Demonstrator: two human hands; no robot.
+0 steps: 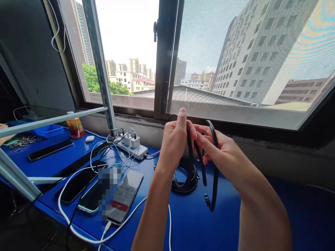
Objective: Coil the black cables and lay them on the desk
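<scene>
My left hand (178, 136) and my right hand (220, 143) meet above the blue table, fingers bent round a looped black cable (215, 170). My left thumb points up, while the right thumb and fingers pinch by the left fingertips. Below the right hand the cable hangs in a loop, and its end with a small black connector (207, 199) curls upward. Another black length (201, 165) dangles between the hands. Beneath them a coiled black cable (185, 188) lies on the table; whether it joins the held one I cannot tell.
Several phones lie to the left, among them a lit one (125, 198) with a white charging cable (107, 226). A power strip (133, 148) with chargers stands near the window wall. A metal shelf frame (101, 62) rises at left, near a jar (75, 126) and a blue tray (48, 130).
</scene>
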